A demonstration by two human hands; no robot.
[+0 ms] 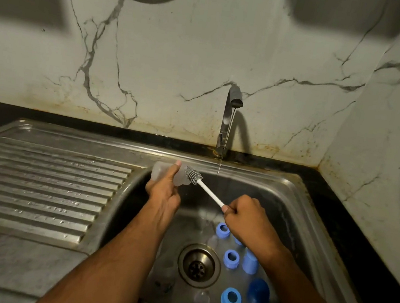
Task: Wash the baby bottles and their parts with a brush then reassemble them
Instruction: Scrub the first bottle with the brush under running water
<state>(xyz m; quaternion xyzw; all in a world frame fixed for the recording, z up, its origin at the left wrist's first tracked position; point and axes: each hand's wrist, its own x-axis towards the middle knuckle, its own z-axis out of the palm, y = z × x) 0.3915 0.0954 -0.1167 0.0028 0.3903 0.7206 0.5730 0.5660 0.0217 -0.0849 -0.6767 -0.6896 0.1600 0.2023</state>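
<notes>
Lying in the sink [291, 190]: blue bottle rings [231, 258], clear nipple [201, 299].

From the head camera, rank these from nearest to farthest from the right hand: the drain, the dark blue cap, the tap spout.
From the right hand:
1. Drain, just below and left of it on the sink floor.
2. Dark blue cap, lower, by the right forearm.
3. Tap spout, high up at the back wall.

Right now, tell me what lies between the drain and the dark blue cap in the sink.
In the head view, a light blue ring and a light blue cap stand between the drain and the dark blue cap.
</notes>
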